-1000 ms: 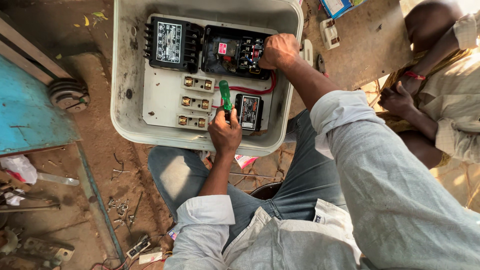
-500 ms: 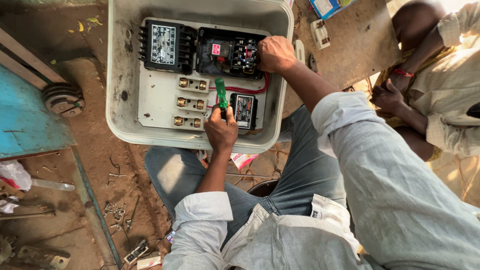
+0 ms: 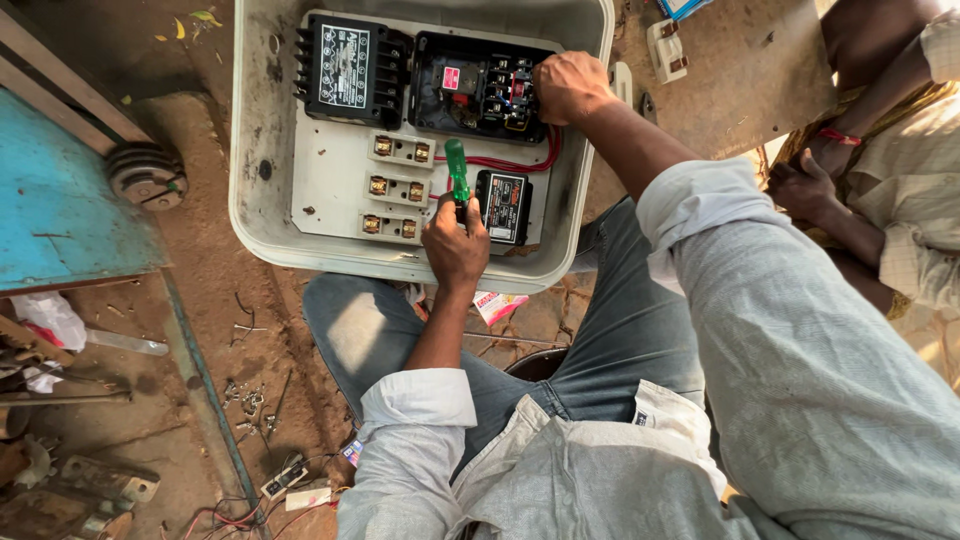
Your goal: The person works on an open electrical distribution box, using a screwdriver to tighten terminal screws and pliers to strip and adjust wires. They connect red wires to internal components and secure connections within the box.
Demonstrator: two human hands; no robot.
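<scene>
A grey open electrical box (image 3: 262,150) lies on the ground before my knees. Inside it sit two black switch units (image 3: 350,68), several small brass terminals (image 3: 400,150), red wires (image 3: 520,162) and a small black block (image 3: 505,205). My left hand (image 3: 455,245) is closed around a green-handled screwdriver (image 3: 457,170), whose handle points up over the mounting plate. My right hand (image 3: 568,85) is closed over the right black unit (image 3: 470,85), at its wiring; its fingertips are hidden.
A blue metal frame (image 3: 60,210) and a round pulley (image 3: 147,175) stand at left. Scrap metal, screws and wire bits (image 3: 250,400) litter the dirt. Another person sits at right with hands clasped (image 3: 800,180). A white socket (image 3: 668,50) lies on a board.
The view has shifted slightly, so the box sits lower and closer. Both hands stay at the same spots on the box; the screwdriver remains held upright.
</scene>
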